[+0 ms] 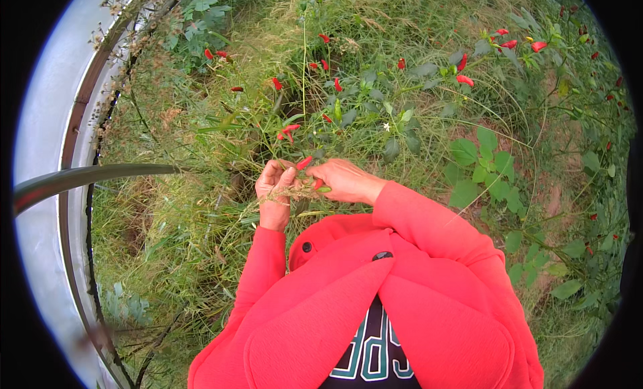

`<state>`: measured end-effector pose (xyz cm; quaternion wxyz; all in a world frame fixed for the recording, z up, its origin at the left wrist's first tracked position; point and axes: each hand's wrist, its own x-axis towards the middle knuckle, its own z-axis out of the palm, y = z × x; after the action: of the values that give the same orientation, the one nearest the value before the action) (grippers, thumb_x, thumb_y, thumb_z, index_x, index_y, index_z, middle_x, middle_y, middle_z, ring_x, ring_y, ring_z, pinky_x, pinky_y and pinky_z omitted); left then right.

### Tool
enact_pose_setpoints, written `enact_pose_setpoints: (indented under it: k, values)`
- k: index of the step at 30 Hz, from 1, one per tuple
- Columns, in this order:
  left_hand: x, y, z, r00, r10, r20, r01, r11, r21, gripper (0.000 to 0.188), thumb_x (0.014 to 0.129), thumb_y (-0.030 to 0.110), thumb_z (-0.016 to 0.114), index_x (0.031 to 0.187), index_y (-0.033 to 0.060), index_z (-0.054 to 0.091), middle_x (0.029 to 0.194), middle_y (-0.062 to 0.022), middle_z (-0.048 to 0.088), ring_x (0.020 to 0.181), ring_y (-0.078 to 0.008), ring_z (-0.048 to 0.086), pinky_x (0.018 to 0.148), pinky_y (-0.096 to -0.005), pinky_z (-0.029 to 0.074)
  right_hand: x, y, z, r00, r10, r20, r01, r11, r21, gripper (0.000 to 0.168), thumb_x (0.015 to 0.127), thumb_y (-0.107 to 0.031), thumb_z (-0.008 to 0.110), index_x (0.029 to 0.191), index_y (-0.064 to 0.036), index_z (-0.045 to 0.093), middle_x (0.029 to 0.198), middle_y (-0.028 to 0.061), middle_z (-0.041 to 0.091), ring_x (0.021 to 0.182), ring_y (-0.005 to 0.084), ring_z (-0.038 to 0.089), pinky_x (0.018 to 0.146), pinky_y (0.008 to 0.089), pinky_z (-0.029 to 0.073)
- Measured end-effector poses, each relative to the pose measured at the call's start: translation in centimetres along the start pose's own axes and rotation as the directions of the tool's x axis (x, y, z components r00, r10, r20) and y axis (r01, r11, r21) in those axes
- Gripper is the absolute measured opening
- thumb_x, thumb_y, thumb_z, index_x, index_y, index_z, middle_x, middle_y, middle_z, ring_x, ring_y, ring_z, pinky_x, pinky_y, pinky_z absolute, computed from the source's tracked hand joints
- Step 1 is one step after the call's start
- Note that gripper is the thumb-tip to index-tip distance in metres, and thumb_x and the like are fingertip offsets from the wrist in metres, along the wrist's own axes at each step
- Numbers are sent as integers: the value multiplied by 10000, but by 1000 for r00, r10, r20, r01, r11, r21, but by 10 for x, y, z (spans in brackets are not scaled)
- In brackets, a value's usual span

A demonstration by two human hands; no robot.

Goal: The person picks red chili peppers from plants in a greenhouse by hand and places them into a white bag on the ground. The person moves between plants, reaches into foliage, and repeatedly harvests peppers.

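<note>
My left hand (pixel 274 190) has its thumb and fingers pinched together at a chili pepper plant, close to an upright red chili pepper (pixel 304 162). Just right of it, my right hand (pixel 346 179) curls its fingers at the same stems, where another red chili (pixel 318 184) and a small green chili (pixel 324 189) show at the fingertips. What lies inside either hand's fingers is hidden. Above the hands hangs a cluster of red chilies (pixel 288 131). A dry grass seed head (pixel 296 191) crosses between the hands.
More chili plants with red fruit (pixel 465 80) stand ahead and to the right. A broad-leaved green plant (pixel 485 163) grows at the right among tall grass. On the left, a dark curved pole (pixel 100 174) juts in before a pale plastic sheet wall (pixel 42 137) with a brown rail (pixel 70 132).
</note>
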<state>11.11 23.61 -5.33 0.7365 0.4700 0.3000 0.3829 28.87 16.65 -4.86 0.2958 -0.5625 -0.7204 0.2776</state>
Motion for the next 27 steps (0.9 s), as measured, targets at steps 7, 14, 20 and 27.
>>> enact_pose_setpoints:
  k: [7, 14, 20, 27]
  values:
    - [4, 6, 3, 993, -31, 116, 17, 993, 115, 162, 883, 18, 628, 1040, 30, 590, 949, -1, 630, 865, -69, 581, 776, -238, 483, -11, -21, -21, 975, 122, 188, -224, 562, 796, 223, 977, -201, 484, 864, -36, 584, 638, -10, 542, 544, 52, 475, 495, 237, 374]
    - [17, 9, 5, 993, 118, 26, -120, 990, 73, 101, 876, -5, 635, 933, 32, 560, 865, -39, 622, 704, -108, 574, 652, -254, 479, -33, -57, -70, 985, 38, 170, -163, 548, 821, 315, 988, -234, 517, 727, -58, 518, 605, -16, 526, 539, 48, 469, 501, 229, 377]
    - [16, 6, 1, 997, 8, 80, -14, 998, 67, 111, 886, 28, 642, 951, 39, 554, 824, -30, 623, 710, -104, 601, 633, -240, 484, -27, -18, -84, 908, 345, -238, -76, 693, 717, 211, 969, -224, 563, 904, -36, 634, 597, -25, 515, 480, 25, 427, 442, 220, 341]
    - [14, 12, 10, 981, -55, 184, 23, 985, 170, 124, 884, 33, 647, 965, 29, 554, 774, -26, 623, 679, -99, 603, 603, -231, 470, -9, -19, -59, 987, 153, -56, -144, 980, 134, 284, 854, -232, 675, 1052, -29, 662, 681, 178, 617, 576, 288, 600, 591, 382, 458]
